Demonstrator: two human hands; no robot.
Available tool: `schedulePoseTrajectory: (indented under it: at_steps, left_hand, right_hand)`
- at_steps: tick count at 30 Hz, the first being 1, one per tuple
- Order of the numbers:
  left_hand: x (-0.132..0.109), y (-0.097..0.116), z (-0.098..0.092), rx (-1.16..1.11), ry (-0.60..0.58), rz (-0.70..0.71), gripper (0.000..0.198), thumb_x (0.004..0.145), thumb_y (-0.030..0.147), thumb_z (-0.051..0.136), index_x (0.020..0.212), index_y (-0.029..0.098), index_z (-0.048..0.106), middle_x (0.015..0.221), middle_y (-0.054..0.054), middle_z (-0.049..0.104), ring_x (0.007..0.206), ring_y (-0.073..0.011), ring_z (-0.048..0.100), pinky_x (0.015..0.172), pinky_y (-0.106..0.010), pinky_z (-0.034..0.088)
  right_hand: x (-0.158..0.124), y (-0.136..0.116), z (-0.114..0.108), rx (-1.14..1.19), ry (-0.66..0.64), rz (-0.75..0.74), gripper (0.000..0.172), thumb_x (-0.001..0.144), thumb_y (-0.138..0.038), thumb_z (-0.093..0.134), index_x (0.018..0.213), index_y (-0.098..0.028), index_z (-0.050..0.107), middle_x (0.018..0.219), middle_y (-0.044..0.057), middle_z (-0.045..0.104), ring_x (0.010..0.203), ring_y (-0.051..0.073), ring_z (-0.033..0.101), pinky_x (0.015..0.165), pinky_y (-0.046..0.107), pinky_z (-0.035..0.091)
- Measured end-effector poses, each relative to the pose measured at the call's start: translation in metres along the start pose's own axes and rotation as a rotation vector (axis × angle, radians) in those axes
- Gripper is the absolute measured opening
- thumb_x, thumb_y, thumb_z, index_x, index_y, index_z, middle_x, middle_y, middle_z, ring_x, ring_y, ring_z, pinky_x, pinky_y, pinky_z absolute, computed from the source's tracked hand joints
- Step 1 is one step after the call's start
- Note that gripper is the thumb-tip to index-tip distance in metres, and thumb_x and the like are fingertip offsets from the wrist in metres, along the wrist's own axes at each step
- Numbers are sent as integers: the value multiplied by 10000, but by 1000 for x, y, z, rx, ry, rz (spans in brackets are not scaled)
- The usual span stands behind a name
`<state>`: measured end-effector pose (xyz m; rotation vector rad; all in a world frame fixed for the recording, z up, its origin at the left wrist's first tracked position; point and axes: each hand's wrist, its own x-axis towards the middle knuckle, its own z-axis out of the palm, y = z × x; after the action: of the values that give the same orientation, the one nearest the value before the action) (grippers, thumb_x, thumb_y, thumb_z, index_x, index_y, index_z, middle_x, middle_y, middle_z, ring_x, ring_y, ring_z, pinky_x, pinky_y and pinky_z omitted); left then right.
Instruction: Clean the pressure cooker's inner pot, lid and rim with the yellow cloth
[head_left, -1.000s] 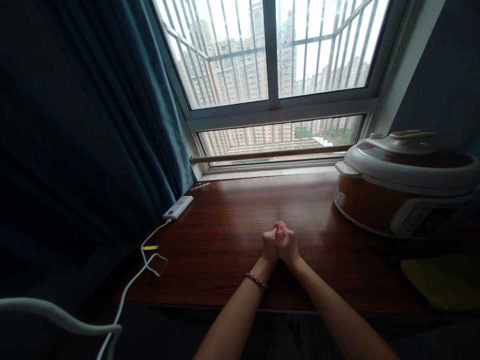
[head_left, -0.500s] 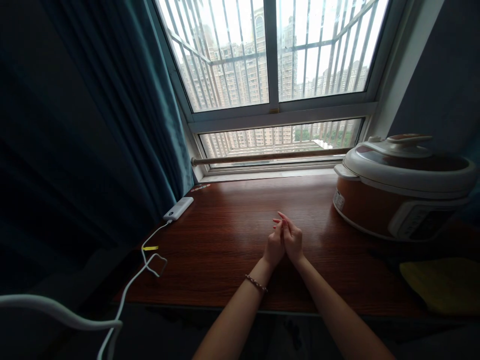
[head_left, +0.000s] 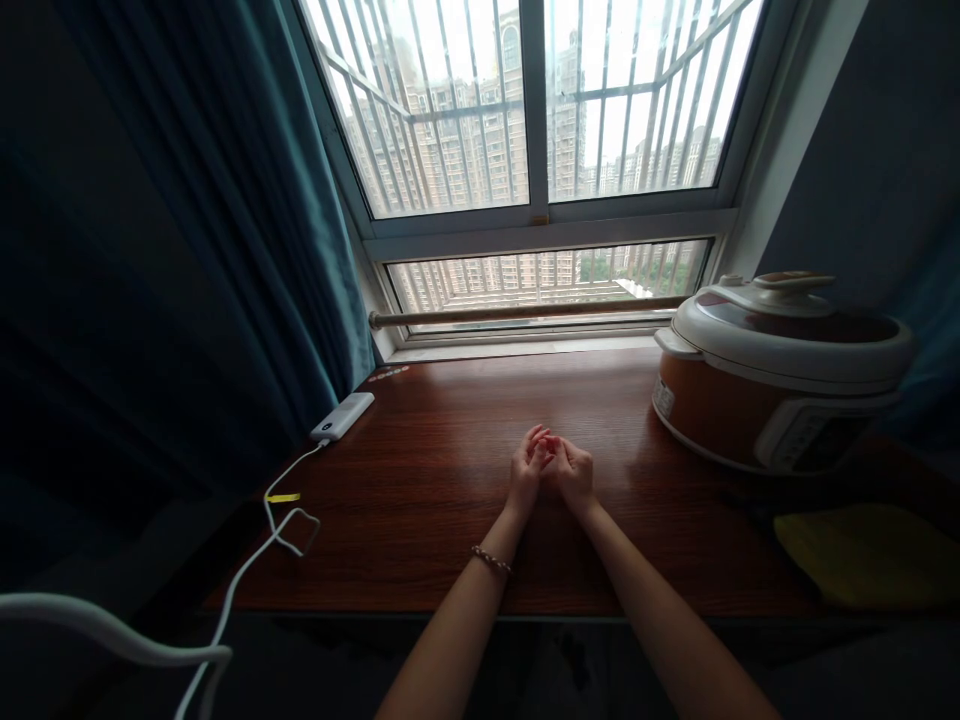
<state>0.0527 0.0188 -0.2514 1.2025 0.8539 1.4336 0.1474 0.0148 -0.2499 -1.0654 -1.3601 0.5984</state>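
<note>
Over the dark red-brown wooden desk [head_left: 442,480], my two hands meet in front of me. My left hand [head_left: 529,468], with a beaded bracelet [head_left: 491,559] on its wrist, has its fingers curled inward. My right hand [head_left: 574,474] is curled too, its fingertips and thumb touching the fingers of the left. A small gap shows between the palms lower down. Whether anything small sits between the fingertips is hidden.
A white power bank [head_left: 343,416] with a white cable [head_left: 259,560] and yellow tag [head_left: 283,498] lies at left by the blue curtain [head_left: 300,230]. An orange-and-white electric cooker [head_left: 712,400] and a yellow cloth [head_left: 862,555] are at right. A barred window [head_left: 540,235] stands behind.
My hands have loosened from a tight clasp; the wrists have parted slightly and the left fingers now point up and inward. The view has shifted a little, moving the scene leftward.
</note>
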Motion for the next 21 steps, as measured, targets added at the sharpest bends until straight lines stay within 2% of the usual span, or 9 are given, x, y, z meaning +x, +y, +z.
schedulePoseTrajectory:
  at_steps: [3,6,9,12,15,16,17,19,21]
  left_hand:
    - [3,1,-3,-71,1,-60,556,798,496,521,1233,161,433,1274,-181,507,1058,-253,574,809,-349,508]
    - [4,4,-3,-124,-36,-92,561,783,498,540,1213,149,448,1259,-192,520,1059,-259,574,830,-363,494]
    - [0,10,2,-149,-121,-128,532,763,502,561,1134,123,521,1182,-195,579,1030,-272,591,844,-388,482]
    - [-5,15,6,-140,-214,-175,486,722,465,622,1045,105,589,1059,-193,644,939,-277,628,804,-392,494]
    - [-6,17,8,-129,-227,-175,477,688,406,670,1059,117,583,1038,-178,652,890,-265,639,779,-384,500]
    - [-5,17,7,-129,-208,-162,505,689,392,670,1107,134,554,1077,-172,636,894,-258,638,783,-384,498]
    - [-3,17,7,-131,-181,-144,544,698,380,662,1171,160,506,1138,-164,606,919,-250,630,795,-382,494]
    - [-1,17,5,-134,-124,-104,629,719,356,638,1281,231,385,1274,-139,513,1021,-237,589,831,-372,479]
    - [-2,20,4,-128,-102,-76,649,737,341,613,1317,275,328,1341,-114,449,1100,-231,542,864,-368,464]
  right_hand:
    - [0,-3,-1,-46,-62,-30,319,871,-361,410,884,-193,680,855,56,694,740,182,636,685,266,450]
    - [0,-5,-1,-80,-95,-34,340,848,-370,445,669,-178,661,650,42,657,548,149,574,572,245,413]
    - [-1,-4,1,-73,-142,-22,427,821,-388,476,458,-174,549,429,5,519,404,108,453,472,225,359]
    - [-2,-2,5,-27,-183,5,444,822,-398,449,450,-172,535,404,4,489,401,113,453,438,219,358]
    - [-4,0,9,41,-215,19,312,814,-332,430,638,-159,621,534,27,573,509,144,543,498,239,434]
    - [-4,0,10,63,-223,17,242,791,-300,448,768,-156,641,624,37,608,576,155,574,538,250,461]
    - [-4,0,10,91,-231,8,256,758,-268,479,935,-159,628,757,53,636,673,167,601,595,263,485]
    - [-4,-1,9,162,-265,-28,560,679,-209,545,1234,-199,473,1119,91,569,971,198,574,774,309,490]
    - [-2,-4,6,239,-388,-66,731,640,-166,570,1336,-258,363,1365,81,366,1220,227,400,946,367,401]
